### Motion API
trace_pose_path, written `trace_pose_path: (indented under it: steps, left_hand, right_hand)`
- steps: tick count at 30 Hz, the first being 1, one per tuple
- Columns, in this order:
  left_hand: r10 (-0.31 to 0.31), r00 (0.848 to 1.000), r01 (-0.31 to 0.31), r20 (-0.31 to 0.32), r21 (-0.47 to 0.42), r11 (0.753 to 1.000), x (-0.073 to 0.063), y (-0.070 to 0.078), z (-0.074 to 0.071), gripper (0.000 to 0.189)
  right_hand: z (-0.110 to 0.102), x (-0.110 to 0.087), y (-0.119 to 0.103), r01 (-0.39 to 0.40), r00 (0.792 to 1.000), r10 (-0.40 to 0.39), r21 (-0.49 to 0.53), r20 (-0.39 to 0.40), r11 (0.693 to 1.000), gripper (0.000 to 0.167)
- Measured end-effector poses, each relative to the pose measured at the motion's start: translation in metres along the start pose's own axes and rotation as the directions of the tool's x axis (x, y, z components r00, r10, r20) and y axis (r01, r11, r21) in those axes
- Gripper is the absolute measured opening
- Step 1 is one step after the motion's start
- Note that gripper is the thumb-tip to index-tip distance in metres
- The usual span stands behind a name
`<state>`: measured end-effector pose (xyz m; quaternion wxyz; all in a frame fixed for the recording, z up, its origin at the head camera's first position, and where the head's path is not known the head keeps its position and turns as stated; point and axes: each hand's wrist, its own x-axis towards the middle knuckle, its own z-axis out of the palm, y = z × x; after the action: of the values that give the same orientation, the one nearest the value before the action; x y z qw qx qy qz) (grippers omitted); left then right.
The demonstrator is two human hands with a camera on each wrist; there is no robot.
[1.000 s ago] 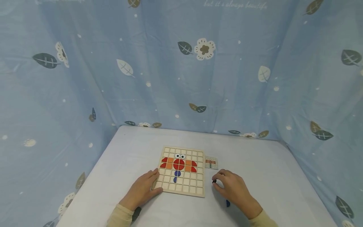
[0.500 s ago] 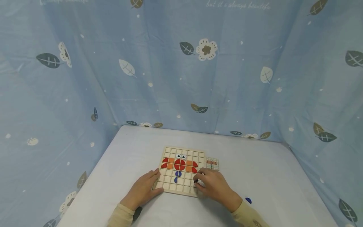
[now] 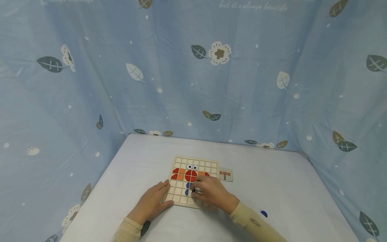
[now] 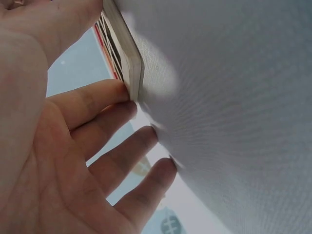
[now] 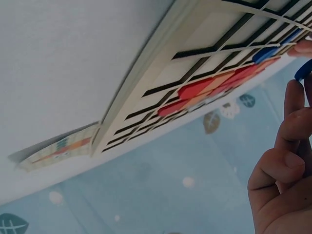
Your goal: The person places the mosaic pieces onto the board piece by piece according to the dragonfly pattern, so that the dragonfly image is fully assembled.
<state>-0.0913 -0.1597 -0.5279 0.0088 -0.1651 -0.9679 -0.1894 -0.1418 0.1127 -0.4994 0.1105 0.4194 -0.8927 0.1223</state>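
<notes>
A wooden grid board (image 3: 212, 164) lies on the table with red, orange and blue pieces and two eye tiles in its cells. At its near left corner rests my left hand (image 3: 151, 202), fingertips along the left edge and thumb at the front edge. In the left wrist view its fingers (image 4: 105, 129) are spread and nearly straight against the board's side. Over the lower middle cells, my right hand (image 3: 213, 193) pinches a blue piece (image 5: 303, 71) between thumb and fingers, close beside the blue pieces (image 3: 186, 192) in the grid. That hand covers the board's lower right cells.
A small pattern card (image 3: 226, 174) lies against the board's right edge, printed with a similar figure. One loose blue half-round piece (image 3: 264, 213) is on the white table (image 3: 272, 181), near the right forearm. A blue patterned curtain (image 3: 169, 84) surrounds the table's back and sides.
My right hand has moved left from the table beside the board to over its lower middle cells, carrying the piece. My left hand has stayed at the corner.
</notes>
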Motion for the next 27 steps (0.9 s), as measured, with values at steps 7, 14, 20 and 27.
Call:
trace_pose_path:
  steps: [7,14,20,27]
  left_hand:
    - [0.024,1.000,-0.024,-0.009,-0.005,1.000,0.000,-0.003,0.001,0.072]
    - [0.024,1.000,-0.024,-0.015,-0.010,1.000,-0.001,-0.003,0.002,0.072]
    - [0.024,1.000,-0.024,-0.012,-0.012,1.000,-0.002,-0.001,0.000,0.072]
    - [0.016,1.000,-0.017,-0.008,-0.008,1.000,-0.001,-0.001,0.001,0.072]
  right_hand:
    - [0.009,0.009,-0.003,0.010,0.999,-0.010,0.000,0.031,1.000,0.013]
    - [0.019,0.012,-0.001,-0.007,0.997,0.008,-0.015,0.074,1.000,0.008]
    - [0.020,0.014,-0.002,-0.035,0.993,0.037,-0.017,0.113,0.999,0.006]
    - [0.018,0.015,-0.002,-0.058,0.988,0.057,0.003,0.146,0.998,0.003]
